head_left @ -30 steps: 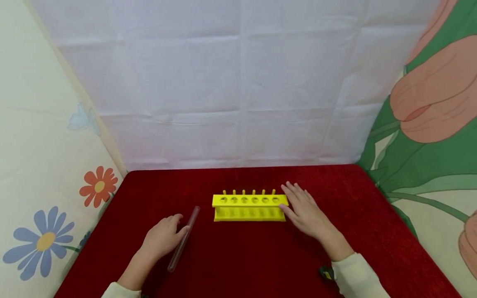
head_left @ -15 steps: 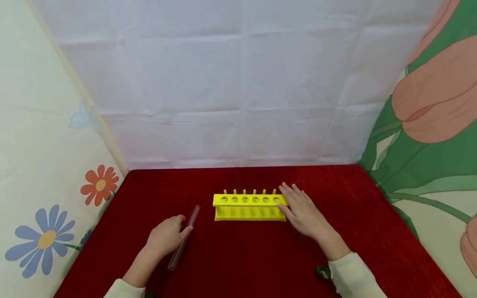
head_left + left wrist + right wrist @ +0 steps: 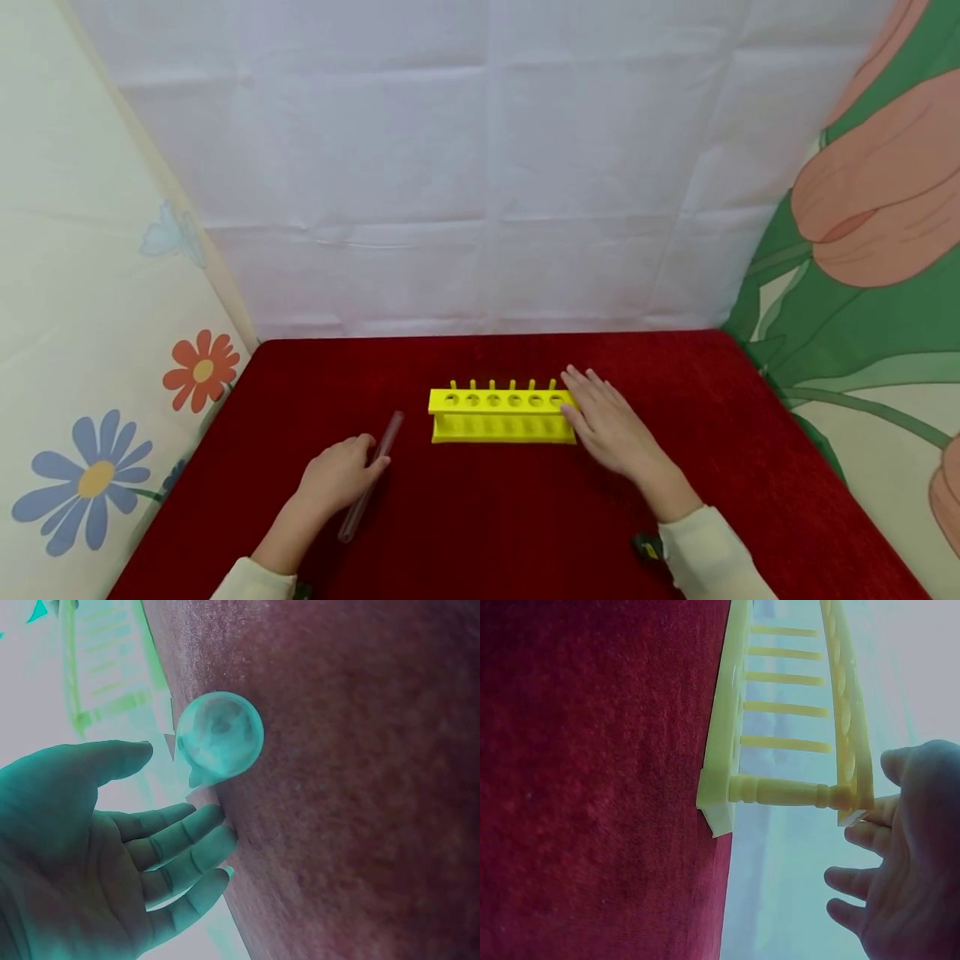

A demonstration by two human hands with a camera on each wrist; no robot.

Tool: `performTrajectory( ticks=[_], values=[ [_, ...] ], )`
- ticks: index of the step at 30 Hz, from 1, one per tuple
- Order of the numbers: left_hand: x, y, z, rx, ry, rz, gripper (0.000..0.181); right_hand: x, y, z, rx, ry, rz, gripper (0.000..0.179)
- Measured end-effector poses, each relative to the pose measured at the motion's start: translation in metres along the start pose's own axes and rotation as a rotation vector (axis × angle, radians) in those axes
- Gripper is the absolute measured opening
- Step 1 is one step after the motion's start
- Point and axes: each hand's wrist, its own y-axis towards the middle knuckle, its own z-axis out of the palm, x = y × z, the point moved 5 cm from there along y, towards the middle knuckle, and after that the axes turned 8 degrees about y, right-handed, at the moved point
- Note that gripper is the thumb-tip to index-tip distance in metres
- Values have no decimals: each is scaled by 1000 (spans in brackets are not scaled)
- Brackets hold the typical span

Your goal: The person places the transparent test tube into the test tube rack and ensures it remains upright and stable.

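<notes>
A clear test tube (image 3: 354,518) lies slanted on the red cloth, left of the rack. My left hand (image 3: 339,473) is beside it, thumb over the tube in the head view and the other fingers beyond it. In the left wrist view that hand's fingers are loosely bent and spread, with the round tube end (image 3: 220,736) ahead of them. A yellow test tube rack (image 3: 502,429) stands upright at the middle, with a row of holes and several pegs behind. My right hand (image 3: 611,421) lies at its right end, fingers extended, fingertips right at the top plate's end.
Red cloth (image 3: 480,517) covers the table. A white sheet (image 3: 480,167) hangs behind its far edge. Flower-printed sheets stand at the left (image 3: 97,333) and right (image 3: 862,333). A small dark object (image 3: 647,547) shows at the right sleeve.
My left hand has shifted slightly right, its thumb now across the tube. The right hand has moved slightly left against the rack's end. Rack and tube stay in place.
</notes>
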Motion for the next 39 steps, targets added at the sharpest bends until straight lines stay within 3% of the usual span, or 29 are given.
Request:
performTrajectory(
  ticks=[18,29,39],
  values=[
    [-3,3,2,8,18,-14,27,-2,5,4,21,-85,-48,50],
    [-3,5,6,21,48,3,29,-3,7,6,36,-61,-55,50],
    [-5,10,10,35,51,-16,28,-3,7,6,41,-127,-92,51]
  ],
)
